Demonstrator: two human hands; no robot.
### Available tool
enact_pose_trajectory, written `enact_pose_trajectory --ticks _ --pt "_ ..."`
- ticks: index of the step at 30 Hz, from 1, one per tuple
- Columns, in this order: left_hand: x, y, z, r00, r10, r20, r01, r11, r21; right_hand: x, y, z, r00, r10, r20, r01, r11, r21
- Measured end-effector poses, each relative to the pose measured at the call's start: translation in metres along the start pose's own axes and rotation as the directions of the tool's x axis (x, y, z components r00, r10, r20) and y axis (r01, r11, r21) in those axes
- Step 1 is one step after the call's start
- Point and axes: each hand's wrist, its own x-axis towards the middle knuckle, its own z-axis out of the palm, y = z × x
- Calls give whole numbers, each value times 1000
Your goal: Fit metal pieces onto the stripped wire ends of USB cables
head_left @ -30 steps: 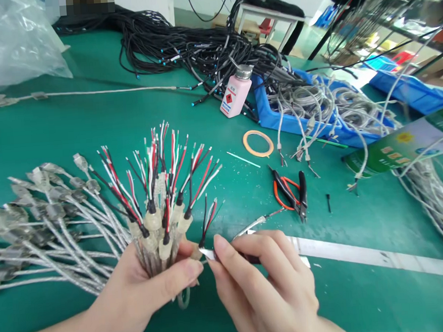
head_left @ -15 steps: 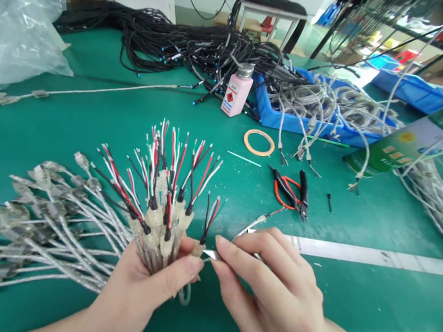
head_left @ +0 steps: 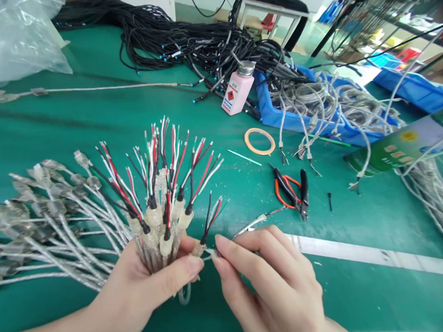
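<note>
Left hand (head_left: 154, 292): closed round translucent cables (head_left: 155, 218), stripped red, white and black ends fanned; thumb pinning one moulded collar (head_left: 198, 249). Right hand (head_left: 278, 278): fingertips pinching slim blade (head_left: 211, 252) at that collar; apparently trimming, calling for light, steady pressure. Beyond, on smooth green bench (head_left: 89, 114): orange-and-black nippers (head_left: 304, 190), flat tape ring (head_left: 247, 141), pink bottle (head_left: 235, 91).

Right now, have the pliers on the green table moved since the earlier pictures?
No, the pliers have not moved in any direction: they keep the same place near the white strip.
</note>
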Motion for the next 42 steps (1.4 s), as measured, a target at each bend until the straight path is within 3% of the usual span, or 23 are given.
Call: enact_pose_trajectory --ticks 10,17,23,27,32,42 --pt "-2 -2 0 1000 11 -28 -11 1000 5 -2 1 3 1000 5 6 -5 1000 18" --pt "-1 1 1 1000 3 23 -4 999 42 1 -1 3 1000 14 11 -14 1000 25" --pt "-1 0 1 999 -31 -14 31 1000 4 -1 -2 4 999 -20 -31 19 998 -54" --pt "0 -2 -1 999 -8 33 7 999 31 -1 -3 6 998 -21 -51 16 994 -107" --pt "-3 1 5 998 -17 -63 16 1000 -17 -1 -2 4 997 -49 -57 42 992 -122" --pt "-3 3 7 998 -5 -63 4 1000 -15 0 0 -2 1000 -21 -6 20 999 -33"
